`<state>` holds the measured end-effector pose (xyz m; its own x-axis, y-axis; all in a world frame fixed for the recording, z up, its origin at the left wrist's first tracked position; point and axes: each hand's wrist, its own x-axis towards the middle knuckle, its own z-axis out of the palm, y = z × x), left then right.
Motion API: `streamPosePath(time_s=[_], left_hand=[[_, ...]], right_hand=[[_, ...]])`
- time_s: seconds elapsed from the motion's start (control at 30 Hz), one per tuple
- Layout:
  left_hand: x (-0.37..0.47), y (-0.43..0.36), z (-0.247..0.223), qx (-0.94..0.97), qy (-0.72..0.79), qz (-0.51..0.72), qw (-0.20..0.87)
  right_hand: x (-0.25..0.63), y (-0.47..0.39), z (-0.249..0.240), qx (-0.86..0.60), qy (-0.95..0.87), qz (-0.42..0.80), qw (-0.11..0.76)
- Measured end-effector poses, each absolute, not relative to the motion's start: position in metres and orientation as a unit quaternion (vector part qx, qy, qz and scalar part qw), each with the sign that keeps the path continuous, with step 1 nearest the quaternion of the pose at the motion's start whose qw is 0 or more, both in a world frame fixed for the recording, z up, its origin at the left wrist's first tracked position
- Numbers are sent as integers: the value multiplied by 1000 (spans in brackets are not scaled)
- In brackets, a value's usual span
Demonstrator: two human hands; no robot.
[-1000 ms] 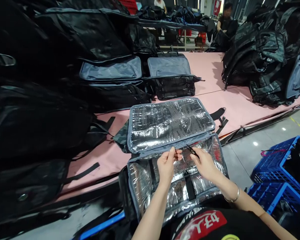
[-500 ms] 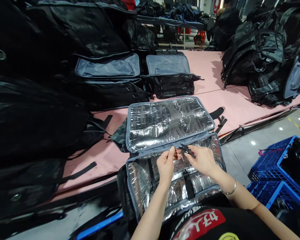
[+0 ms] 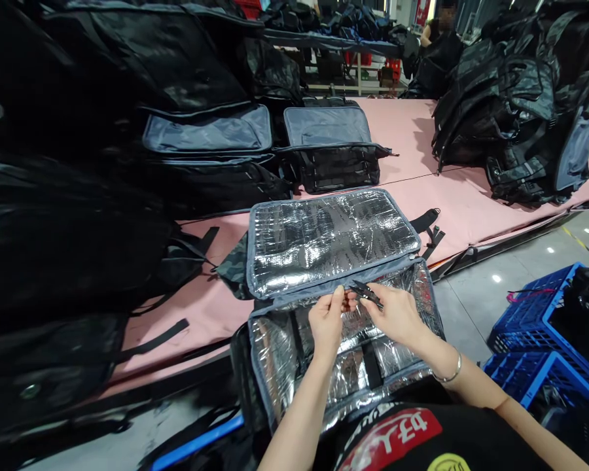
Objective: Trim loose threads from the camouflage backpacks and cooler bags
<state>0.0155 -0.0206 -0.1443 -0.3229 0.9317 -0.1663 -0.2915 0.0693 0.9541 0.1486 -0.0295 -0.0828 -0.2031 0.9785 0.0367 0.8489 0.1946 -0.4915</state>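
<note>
An open cooler bag [image 3: 294, 353] with silver foil lining lies in front of me, its foil lid [image 3: 328, 237] folded back onto the pink table [image 3: 461, 203]. My left hand [image 3: 326, 322] pinches the grey hinge edge of the bag between thumb and fingers. My right hand [image 3: 397, 314] holds small black thread snips [image 3: 364, 292], their tip pointing left at the spot that my left hand pinches. Both hands are close together at the seam between lid and body.
Piles of black bags [image 3: 78, 196] fill the left side, and two closed bags [image 3: 331, 147] stand behind the lid. Another heap of bags [image 3: 520, 98] sits at the right. Blue plastic crates [image 3: 544, 353] stand on the floor to my right. A person [image 3: 439, 29] sits far back.
My right hand has brought the snips left and closer to my left hand at the seam. The view has shifted slightly; the bag has not moved.
</note>
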Motion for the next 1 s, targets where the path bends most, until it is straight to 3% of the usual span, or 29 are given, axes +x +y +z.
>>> streamPosePath(time_s=[0.2,0.5,1.0], left_hand=[[16,-22,-143,302,532,613,500],[18,-21,-133,286,540,609,506],[18,-20,-138,306,535,608,501]], right_hand=[[151,-25,-79,-599,-763,181,159],[178,-20,-93,-660,-674,199,266],[155,-20,-69,-610,-770,154,105]])
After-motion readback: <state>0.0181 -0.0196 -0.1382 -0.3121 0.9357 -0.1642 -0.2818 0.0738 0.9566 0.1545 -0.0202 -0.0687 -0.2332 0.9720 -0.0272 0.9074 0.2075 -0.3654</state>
